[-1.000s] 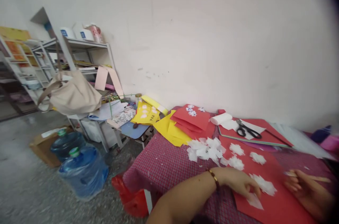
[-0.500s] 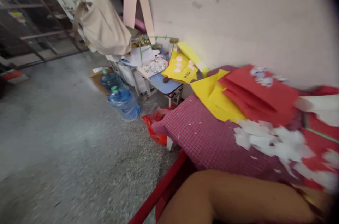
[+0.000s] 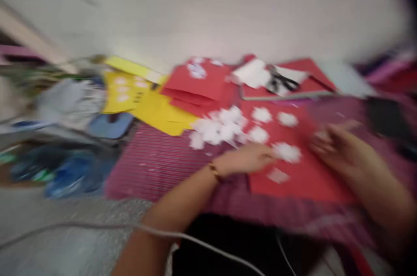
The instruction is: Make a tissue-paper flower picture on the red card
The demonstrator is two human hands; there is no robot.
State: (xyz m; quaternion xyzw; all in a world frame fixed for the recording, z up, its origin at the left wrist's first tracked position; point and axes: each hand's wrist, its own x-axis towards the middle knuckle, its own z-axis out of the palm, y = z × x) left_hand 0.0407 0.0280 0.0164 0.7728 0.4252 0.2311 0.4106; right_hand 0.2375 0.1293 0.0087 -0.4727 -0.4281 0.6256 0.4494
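Observation:
A red paper sheet [image 3: 312,180] lies on the table with several white paper flowers [image 3: 261,114] on it. My left hand [image 3: 252,158], a bracelet at its wrist, reaches across the sheet. Its fingers are drawn together at the left edge of one white paper flower [image 3: 288,153]. Just below that flower lies a small pale paper piece [image 3: 278,175]. Over the sheet's right side, my right hand [image 3: 342,150] is smeared by motion, its fingers partly curled; whether anything is in them I cannot tell. To the left is a heap of white paper flowers [image 3: 216,127].
Behind the sheet, black-handled scissors [image 3: 282,80] rest on white paper. Folded red papers [image 3: 198,82] and yellow papers [image 3: 163,111] lie further left on the checked tablecloth [image 3: 146,158]. A pale cable [image 3: 182,236] crosses the foreground. A blue water bottle [image 3: 70,176] stands on the floor.
The view has swung right from the floor and shelves to the table. Both my hands now show over the red sheet; earlier only an arm was visible.

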